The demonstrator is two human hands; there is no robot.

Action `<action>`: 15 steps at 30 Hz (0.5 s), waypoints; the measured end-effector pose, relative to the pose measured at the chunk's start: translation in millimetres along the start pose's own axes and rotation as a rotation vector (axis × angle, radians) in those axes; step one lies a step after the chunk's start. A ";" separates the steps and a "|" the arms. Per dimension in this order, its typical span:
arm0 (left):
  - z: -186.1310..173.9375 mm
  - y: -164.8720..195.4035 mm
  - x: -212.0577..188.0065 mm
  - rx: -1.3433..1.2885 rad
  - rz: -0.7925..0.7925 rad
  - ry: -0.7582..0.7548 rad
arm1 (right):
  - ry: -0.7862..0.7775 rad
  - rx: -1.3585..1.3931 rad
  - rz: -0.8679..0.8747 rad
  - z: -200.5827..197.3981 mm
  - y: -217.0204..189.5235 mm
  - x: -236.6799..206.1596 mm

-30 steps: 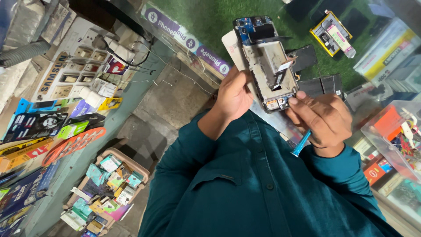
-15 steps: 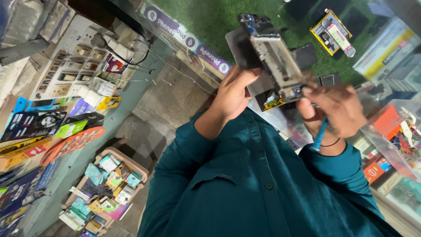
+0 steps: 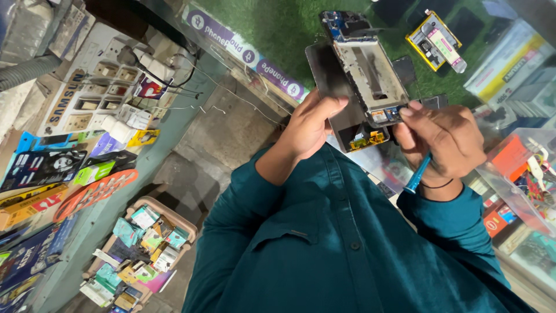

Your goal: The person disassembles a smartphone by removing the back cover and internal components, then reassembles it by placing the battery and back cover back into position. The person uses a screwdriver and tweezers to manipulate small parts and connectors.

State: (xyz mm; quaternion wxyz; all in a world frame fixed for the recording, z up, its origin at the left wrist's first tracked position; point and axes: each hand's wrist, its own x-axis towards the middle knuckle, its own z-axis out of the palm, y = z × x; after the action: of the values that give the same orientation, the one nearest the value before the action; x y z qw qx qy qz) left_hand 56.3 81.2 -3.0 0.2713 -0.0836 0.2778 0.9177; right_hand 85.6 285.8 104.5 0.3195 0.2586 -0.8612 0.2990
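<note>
overhead, left grip [image 3: 310, 124] clamped on opened phone [image 3: 362, 81], right grip [image 3: 443, 142] closed round blue screwdriver [image 3: 417, 174] just beside it

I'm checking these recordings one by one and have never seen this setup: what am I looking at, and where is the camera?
There is no machine here. The camera sits on a person's head and looks down, so you see a teal shirt and two bare hands. The left hand grips an opened phone with its inner parts exposed. The right hand holds a blue tool and touches the phone's lower end. Beyond lies a green mat with a yellow-edged part. At lower left, a basket of small packets stands below.
</note>
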 end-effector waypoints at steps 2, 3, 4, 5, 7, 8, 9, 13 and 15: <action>-1.4 -1.1 0.0 -0.003 -0.017 0.015 | 0.003 -0.009 -0.018 0.7 0.2 0.6; -2.0 -1.6 0.0 -0.005 -0.026 0.021 | 0.005 -0.014 -0.026 0.9 0.6 0.3; -2.8 -1.8 -0.5 0.020 -0.004 -0.010 | 0.013 -0.015 -0.032 1.7 0.8 -0.3; -3.9 -1.7 -1.3 0.044 0.018 -0.042 | 0.021 -0.015 -0.038 2.7 1.0 -1.0; -5.7 -1.8 -3.3 0.059 0.011 -0.091 | -0.001 -0.026 -0.070 1.8 2.3 -1.8; -6.7 -1.8 -5.1 0.049 -0.019 -0.107 | -0.032 -0.037 -0.095 0.8 3.0 -1.9; -7.2 -2.0 -6.4 0.040 -0.049 -0.124 | -0.063 -0.048 -0.120 -0.7 3.3 -1.6; -4.7 -3.3 -6.8 0.181 0.009 -0.152 | -0.060 -0.060 -0.185 -2.3 1.5 2.3; -3.1 -1.3 -6.4 0.207 0.047 -0.214 | -0.080 -0.055 -0.193 -3.7 -1.8 5.6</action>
State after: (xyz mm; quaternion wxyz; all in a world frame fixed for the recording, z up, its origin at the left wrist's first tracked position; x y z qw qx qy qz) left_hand 62.3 77.5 -4.2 0.2851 0.0494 0.3422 0.8940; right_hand 84.5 285.7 111.4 0.3192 0.3433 -0.8521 0.2327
